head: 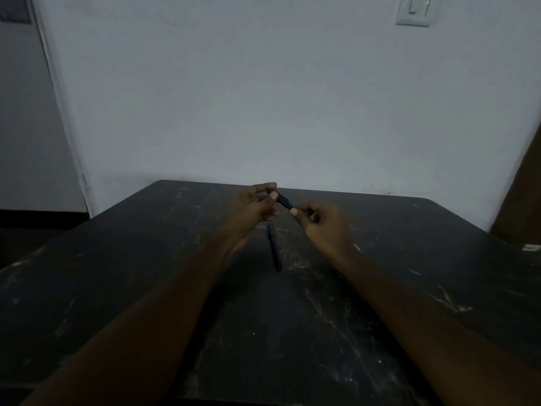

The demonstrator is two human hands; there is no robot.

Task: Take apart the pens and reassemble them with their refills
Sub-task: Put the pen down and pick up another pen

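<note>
While raised above the far middle of the table, left hand (251, 209) fingers (273, 196) pinching one end of a short dark plastic pen (281, 201), right hand (325, 227) fingertips (294, 212) gripping its other end. Below, nearer the centre of the scratched black tabletop (146, 259), a second slim dark pen (274, 249) lying flat, pointing toward the far edge.

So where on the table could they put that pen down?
The dark table is bare left of the left hand, and right of the right hand as far as a small white thing at the edge. The near middle is bare too. It is only crowded in the middle, where both hands hold one pen above another pen.
</note>
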